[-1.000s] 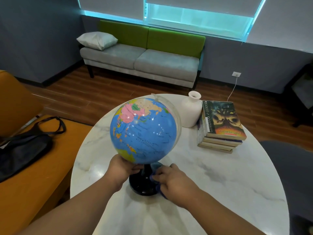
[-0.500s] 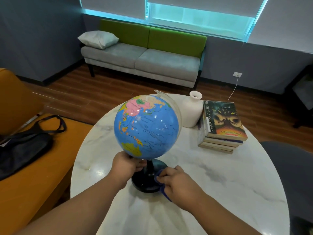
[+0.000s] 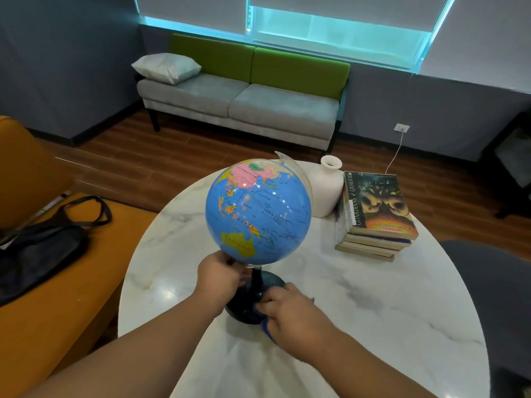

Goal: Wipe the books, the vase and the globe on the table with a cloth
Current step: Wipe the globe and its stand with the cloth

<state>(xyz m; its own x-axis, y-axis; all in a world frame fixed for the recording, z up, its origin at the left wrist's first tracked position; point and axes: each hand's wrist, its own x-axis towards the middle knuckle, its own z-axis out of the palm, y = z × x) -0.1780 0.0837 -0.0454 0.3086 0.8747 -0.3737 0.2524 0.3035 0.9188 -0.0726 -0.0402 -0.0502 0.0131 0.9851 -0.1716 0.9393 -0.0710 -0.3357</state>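
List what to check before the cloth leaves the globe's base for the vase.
1. Left hand grips the globe just under the sphere: ok.
2. Right hand holds the cloth against the base: ok.
3. Base flat on the table: cannot tell, the hands hide its near rim.
4. Vase upright behind the globe: ok.
5. Books stacked beside the vase: ok.
6. Sphere already wiped: cannot tell.
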